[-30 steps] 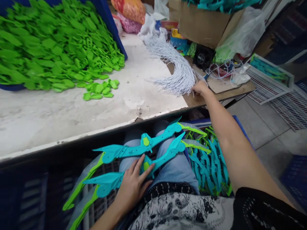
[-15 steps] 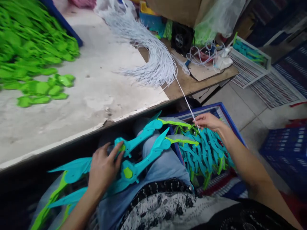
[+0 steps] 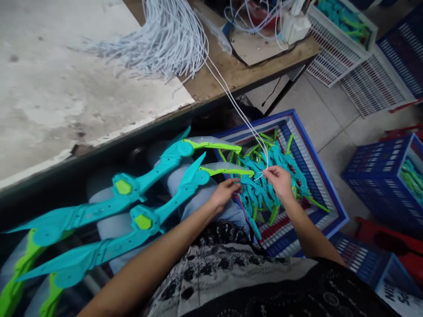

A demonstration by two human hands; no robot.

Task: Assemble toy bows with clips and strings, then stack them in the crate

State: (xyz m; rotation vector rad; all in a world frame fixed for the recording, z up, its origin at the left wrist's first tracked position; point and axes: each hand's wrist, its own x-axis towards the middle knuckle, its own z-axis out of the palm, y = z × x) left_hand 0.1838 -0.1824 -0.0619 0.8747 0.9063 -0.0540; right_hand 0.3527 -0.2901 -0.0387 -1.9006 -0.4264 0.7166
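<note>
My right hand [image 3: 279,180] pinches the ends of white cords [image 3: 243,115], above a blue crate. The cords run back to a thick white bundle on the table. Across my lap lie two teal toy bows, side by side: the farther bow [image 3: 155,171] and the nearer bow [image 3: 172,203]. Each has a lime hexagon at its middle and lime tips with a clear strip. My left hand [image 3: 226,193] is beside the nearer bow's right tip, fingers stretched forward and slightly apart, with nothing visible in them.
The blue crate [image 3: 325,185] at my right holds many teal and lime bow pieces. A cord bundle [image 3: 172,39] lies on the table [image 3: 42,88]. White crates [image 3: 337,53] stand at the back right, with another blue crate [image 3: 373,171] on the floor.
My left hand has left the middle of the bows and moved right, near their tips. My right hand has drawn the cords further from the bundle. The view has shifted right and down.
</note>
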